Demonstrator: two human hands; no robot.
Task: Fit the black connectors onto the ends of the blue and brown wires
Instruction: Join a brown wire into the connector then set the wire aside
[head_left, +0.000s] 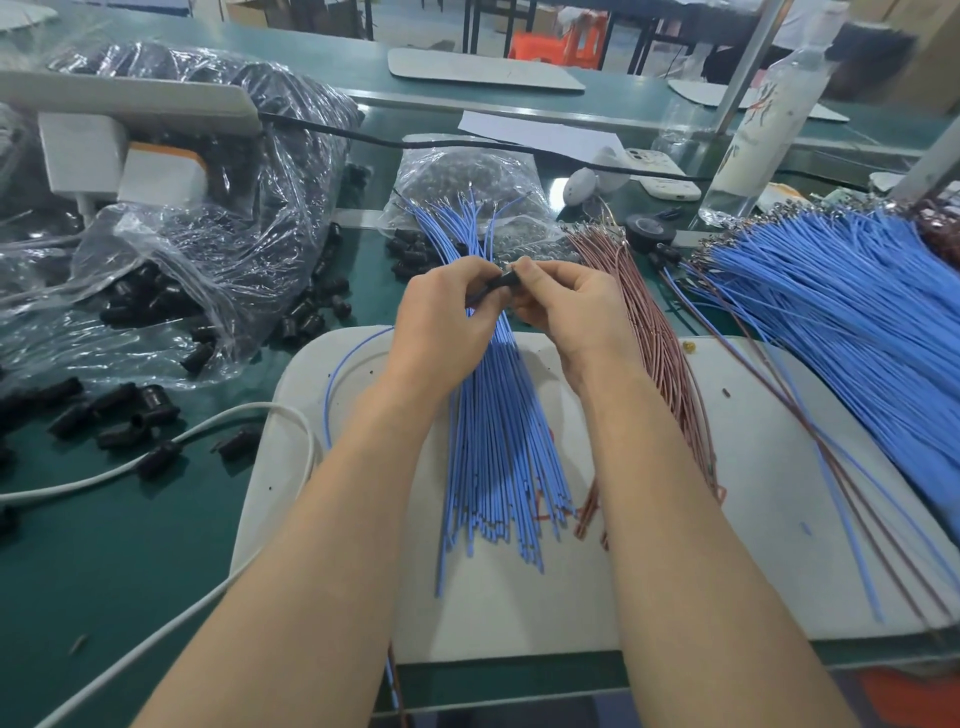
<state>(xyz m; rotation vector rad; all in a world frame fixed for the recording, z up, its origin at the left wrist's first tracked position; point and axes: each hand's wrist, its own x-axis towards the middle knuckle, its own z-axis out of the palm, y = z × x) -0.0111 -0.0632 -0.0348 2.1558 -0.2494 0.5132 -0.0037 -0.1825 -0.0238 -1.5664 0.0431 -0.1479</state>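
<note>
- Head view: above the far edge of the white board (753, 493), the left hand (441, 322) and the right hand (566, 312) meet, and both hold one black connector (501, 284).
- The left hand's fingers (460, 275) are curled round the connector's left end, and the right hand's thumb and forefinger pinch its right end. Whether a wire sits inside it cannot be told.
- The blue wires (498, 441) lie in a fanned bundle along the middle of the board, under the hands, with their far ends running past the board's far edge.
- The brown wires (660, 364) lie on the board just right of the blue ones.
- A larger blue bundle (857, 322) crosses the board's far right corner.
- Left of the board, loose connectors (119, 415) are scattered on the green table (130, 545), beside a clear plastic bag (208, 244) holding more.
- A white cable (156, 454) curves along the board's left edge.
</note>
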